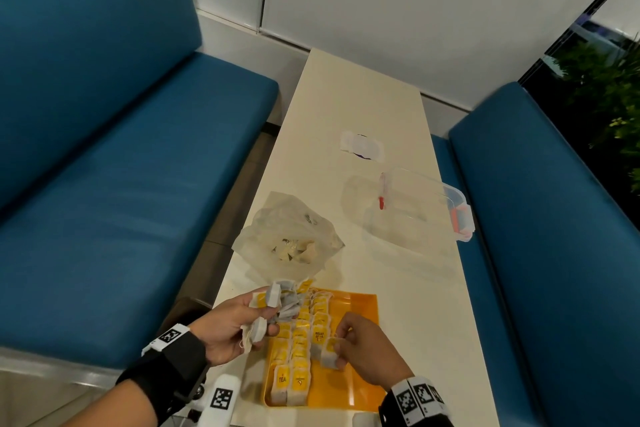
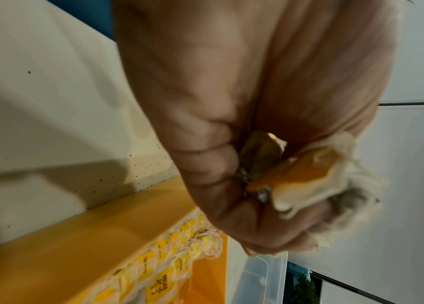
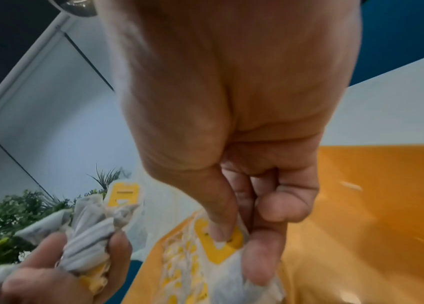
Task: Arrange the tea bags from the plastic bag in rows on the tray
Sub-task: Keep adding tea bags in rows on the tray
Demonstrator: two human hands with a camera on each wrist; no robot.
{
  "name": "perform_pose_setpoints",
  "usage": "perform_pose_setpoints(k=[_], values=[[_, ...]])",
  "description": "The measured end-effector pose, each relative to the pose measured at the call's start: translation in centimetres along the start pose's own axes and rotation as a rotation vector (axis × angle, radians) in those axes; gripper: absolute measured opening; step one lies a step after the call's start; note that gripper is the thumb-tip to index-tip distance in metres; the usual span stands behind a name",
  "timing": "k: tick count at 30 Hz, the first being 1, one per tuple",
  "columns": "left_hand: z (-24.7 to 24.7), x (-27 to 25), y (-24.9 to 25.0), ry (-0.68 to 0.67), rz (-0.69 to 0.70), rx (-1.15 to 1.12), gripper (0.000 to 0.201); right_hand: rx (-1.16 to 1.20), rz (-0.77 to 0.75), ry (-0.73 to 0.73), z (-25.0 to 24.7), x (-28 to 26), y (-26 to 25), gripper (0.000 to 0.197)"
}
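An orange tray lies at the near end of the table, with rows of yellow-tagged tea bags along its left half. My left hand hovers just left of the tray and grips a bunch of tea bags, also seen as a bunch of tea bags inside the left hand. My right hand is over the tray's middle and pinches one tea bag between thumb and fingers. That tea bag shows under the right hand. The clear plastic bag lies crumpled beyond the tray.
A clear plastic box with an orange latch, holding a red pen, sits further up the table on the right. A small white packet lies beyond it. Blue bench seats flank the narrow table.
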State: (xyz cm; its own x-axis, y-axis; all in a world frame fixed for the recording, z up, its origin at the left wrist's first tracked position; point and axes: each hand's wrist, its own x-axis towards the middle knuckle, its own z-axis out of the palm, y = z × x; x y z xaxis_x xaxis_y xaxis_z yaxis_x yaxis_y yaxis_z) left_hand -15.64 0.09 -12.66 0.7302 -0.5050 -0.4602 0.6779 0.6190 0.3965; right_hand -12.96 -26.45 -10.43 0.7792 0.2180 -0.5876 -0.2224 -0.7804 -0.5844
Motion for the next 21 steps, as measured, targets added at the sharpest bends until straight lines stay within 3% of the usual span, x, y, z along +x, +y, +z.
perform_pose_setpoints(k=[5,21], values=[[0.2,0.4,-0.2,0.001,-0.009,0.028,0.068,-0.044,0.103,-0.048,1.5,0.7,0.5,0.012],[-0.1,0.7,-0.5,-0.014,-0.004,0.032,0.068,0.081,0.186,0.09,4.0,3.1,1.0,0.016]])
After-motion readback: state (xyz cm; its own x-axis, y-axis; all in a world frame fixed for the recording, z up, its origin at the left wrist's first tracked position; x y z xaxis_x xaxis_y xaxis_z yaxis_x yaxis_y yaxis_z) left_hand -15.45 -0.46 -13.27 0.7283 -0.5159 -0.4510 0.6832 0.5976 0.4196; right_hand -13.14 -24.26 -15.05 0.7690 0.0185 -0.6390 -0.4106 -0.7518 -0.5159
